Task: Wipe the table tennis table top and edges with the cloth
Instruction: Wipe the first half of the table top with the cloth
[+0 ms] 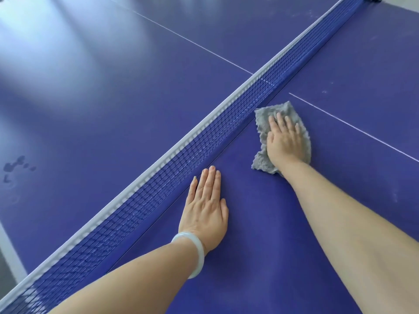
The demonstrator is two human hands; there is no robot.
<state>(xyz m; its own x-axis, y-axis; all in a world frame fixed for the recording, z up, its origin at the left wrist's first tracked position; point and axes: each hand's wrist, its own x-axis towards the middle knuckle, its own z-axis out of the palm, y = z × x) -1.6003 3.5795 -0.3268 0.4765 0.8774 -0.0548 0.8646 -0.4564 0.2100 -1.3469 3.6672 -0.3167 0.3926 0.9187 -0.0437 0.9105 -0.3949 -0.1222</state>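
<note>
on my feed the right hand (284,141) lies flat on the grey cloth (283,108), fingers straight and slightly spread, pressing it onto the blue table top (260,234) on the near half, just beside the net (204,137). the cloth is crumpled and sticks out past the fingertips and beside the wrist, near the white centre line (353,126). the left hand (207,207) is flat too, fingers straight and together, palm on the bare surface, fingertips by the foot of the net. 1 pale bangle (195,252) circles the left wrist. dark blotches (15,165) mark the far half.
</note>
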